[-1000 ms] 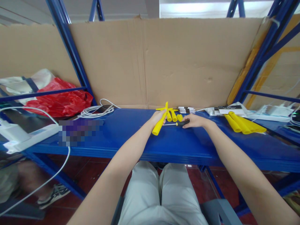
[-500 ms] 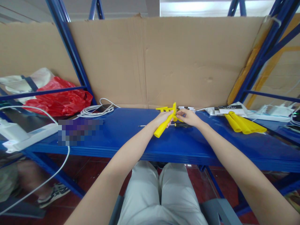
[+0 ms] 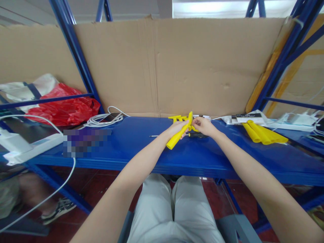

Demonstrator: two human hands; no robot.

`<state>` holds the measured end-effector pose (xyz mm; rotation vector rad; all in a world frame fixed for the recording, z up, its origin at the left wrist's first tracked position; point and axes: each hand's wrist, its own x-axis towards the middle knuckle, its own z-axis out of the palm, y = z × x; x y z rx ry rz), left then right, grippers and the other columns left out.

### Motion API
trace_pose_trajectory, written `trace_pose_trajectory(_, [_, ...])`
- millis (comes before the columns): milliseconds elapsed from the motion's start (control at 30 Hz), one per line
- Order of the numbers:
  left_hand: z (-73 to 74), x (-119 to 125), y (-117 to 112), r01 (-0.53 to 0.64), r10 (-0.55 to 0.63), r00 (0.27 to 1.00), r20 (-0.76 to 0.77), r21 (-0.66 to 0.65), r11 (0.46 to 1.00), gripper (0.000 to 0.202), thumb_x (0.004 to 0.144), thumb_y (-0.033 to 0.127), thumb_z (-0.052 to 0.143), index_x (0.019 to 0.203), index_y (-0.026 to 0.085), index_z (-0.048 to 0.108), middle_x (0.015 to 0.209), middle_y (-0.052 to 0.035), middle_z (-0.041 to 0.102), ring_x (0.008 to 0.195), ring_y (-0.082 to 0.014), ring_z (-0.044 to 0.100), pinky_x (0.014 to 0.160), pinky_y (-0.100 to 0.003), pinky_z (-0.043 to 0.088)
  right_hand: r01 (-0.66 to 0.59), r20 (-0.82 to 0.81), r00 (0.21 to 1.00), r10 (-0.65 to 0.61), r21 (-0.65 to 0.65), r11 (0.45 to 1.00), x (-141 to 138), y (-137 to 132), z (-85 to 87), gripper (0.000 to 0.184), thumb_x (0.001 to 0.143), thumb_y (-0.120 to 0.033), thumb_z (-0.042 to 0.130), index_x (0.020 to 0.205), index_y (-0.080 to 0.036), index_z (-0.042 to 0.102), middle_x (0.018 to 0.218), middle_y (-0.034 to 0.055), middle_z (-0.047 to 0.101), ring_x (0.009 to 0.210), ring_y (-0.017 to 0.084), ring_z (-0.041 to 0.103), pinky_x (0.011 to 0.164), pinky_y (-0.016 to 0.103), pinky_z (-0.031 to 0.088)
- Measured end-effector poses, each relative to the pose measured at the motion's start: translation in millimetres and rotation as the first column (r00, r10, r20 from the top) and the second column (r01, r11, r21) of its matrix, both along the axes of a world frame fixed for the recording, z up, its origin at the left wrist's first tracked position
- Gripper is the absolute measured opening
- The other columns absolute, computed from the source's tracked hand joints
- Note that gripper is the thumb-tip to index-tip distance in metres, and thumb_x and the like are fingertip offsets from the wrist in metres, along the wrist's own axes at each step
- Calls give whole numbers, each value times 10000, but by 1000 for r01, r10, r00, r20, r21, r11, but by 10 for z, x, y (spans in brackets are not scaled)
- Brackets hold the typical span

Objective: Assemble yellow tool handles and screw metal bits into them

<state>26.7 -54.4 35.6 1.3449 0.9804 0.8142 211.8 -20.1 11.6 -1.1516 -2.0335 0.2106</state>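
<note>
A yellow plastic piece with a long hollow tube (image 3: 173, 140) and a crosswise head lies in my left hand (image 3: 179, 127), whose fingers are wrapped around it. The tube's end points down toward me. Fingertips pinched, my right hand (image 3: 204, 125) is at the head of the piece, where a bit of yellow shows under the fingers; whatever they grip is too small to make out. Below the hands a screwdriver (image 3: 197, 135) with a black handle rests on the blue table (image 3: 141, 141). Behind them lie several small yellow parts (image 3: 175, 118).
Several yellow tubes (image 3: 263, 133) lie at the right beside a white packet (image 3: 248, 118). Leftward are a coiled white cable (image 3: 105, 119), a power strip (image 3: 37, 146) and a red bag (image 3: 65, 104). Cardboard (image 3: 202, 67) stands behind the table. Another person's leg (image 3: 35, 192) shows lower left.
The head of the yellow piece has tilted slightly to the right in my left hand. My right fingers have closed in a little at its head.
</note>
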Motion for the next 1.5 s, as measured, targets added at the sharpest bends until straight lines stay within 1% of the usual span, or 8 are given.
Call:
trace_pose_trajectory(133, [8,-6,5,-49,49,998,39,-6,999,333,1039,341,451,762,180,540,443,49,485,296,-77,417,328,-196,324,62,28,998,-61,-15,998,30,-15,42,65,813,-260,555,771,-215,579,717,35,668,688,177,628,697,294,519])
trace_pose_trajectory(233, [7,-12,26,-83,83,993,78,-2,997,328,1053,308,404,769,188,515,455,62,479,293,-72,414,343,-194,330,217,66,974,-216,-3,976,175,-5,87,96,824,-235,537,801,-195,621,768,63,707,709,190,651,719,304,524])
trace_pose_trajectory(367, [8,-9,37,-99,101,991,84,-17,995,330,1044,338,436,763,185,516,463,62,478,295,-68,405,351,-196,324,440,208,882,-424,-36,897,507,39,90,140,813,-188,538,768,-165,669,792,96,739,760,216,687,747,303,525])
trace_pose_trajectory(500, [13,-7,31,-95,96,993,71,-13,995,347,1041,329,452,730,186,504,459,57,474,299,-63,403,349,-194,316,570,369,782,-502,-99,816,760,76,28,167,793,-144,555,717,-149,704,779,114,753,760,240,707,691,285,519])
trace_pose_trajectory(667, [2,-10,31,-103,103,992,74,-8,995,343,1036,332,478,727,186,497,471,62,479,302,-54,395,351,-190,315,606,481,730,-486,-126,786,764,92,-27,180,820,-117,571,766,-135,741,791,117,763,745,215,715,675,246,505])
trace_pose_trajectory(1033, [67,31,15,-85,84,996,22,12,996,347,1030,291,489,698,191,477,462,63,473,326,-53,399,364,-196,312,595,555,691,-464,-72,800,636,136,-48,185,849,-126,579,831,-160,760,968,123,788,936,235,735,770,230,513])
trace_pose_trajectory(1300, [99,320,149,-46,46,999,-12,-28,999,300,1010,258,514,720,177,507,490,43,482,373,-65,411,390,-193,329,613,465,717,-520,-65,787,662,135,-22,228,875,-157,552,936,-144,772,949,129,787,932,227,733,781,230,506])
trace_pose_trajectory(1500, [69,633,278,-67,73,995,63,-87,994,235,1003,243,520,783,164,546,517,48,488,395,-59,417,416,-173,356,635,401,723,-563,-63,770,646,86,39,274,883,-181,542,1031,-129,766,1038,150,777,992,243,724,838,257,514])
